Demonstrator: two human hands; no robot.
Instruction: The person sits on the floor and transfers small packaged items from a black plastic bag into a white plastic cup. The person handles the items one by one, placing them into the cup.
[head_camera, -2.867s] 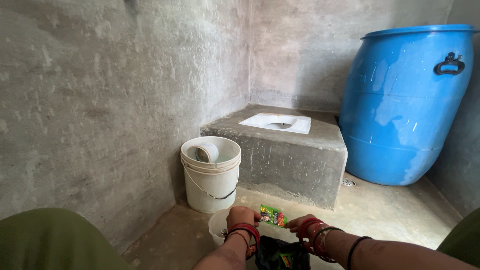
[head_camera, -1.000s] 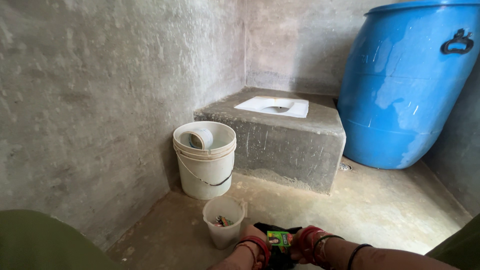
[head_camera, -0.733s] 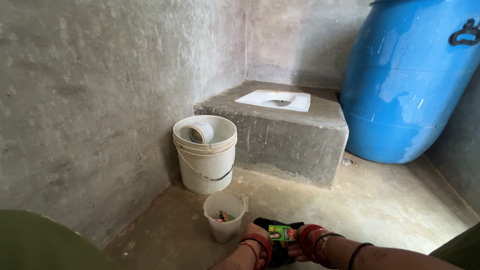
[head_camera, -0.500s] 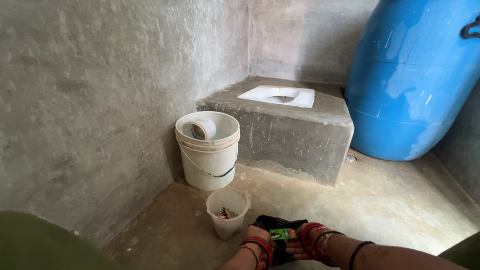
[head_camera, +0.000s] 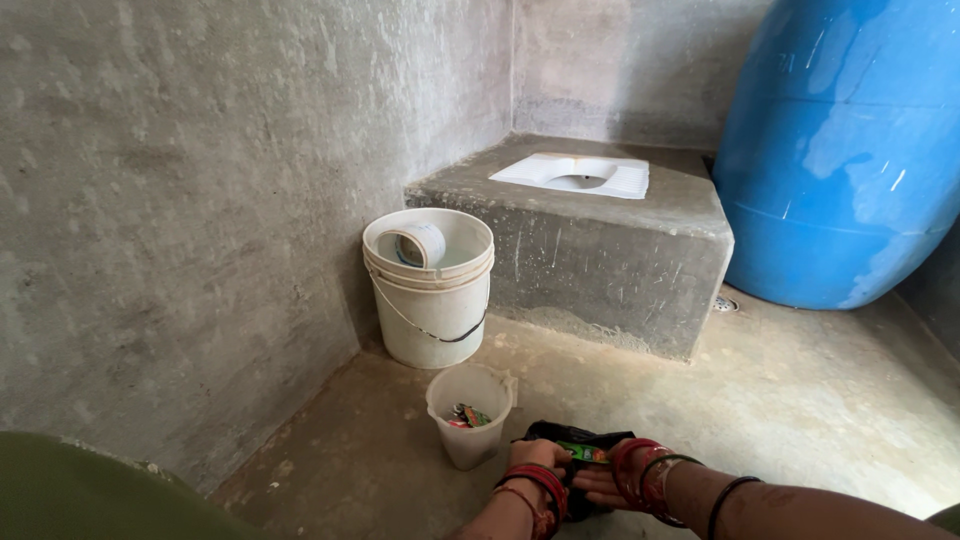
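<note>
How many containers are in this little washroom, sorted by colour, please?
White: 3 – the big bucket, the mug lying inside it, and the small mug on the floor holding wrappers.
Blue: 1 – the large drum.
Black: 1 – the bag under both hands, left hand and right hand, which hold a green sachet.
Total: 5

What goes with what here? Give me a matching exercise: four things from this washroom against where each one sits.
Things:
1. green sachet
2. small mug
3. blue drum
4. squat pan

Places:
A. set into the raised concrete platform
B. inside the white bucket
C. at the right, beside the platform
D. held by both hands, left hand and right hand, at the black bag

Pairs: 1-D, 2-B, 3-C, 4-A
</note>
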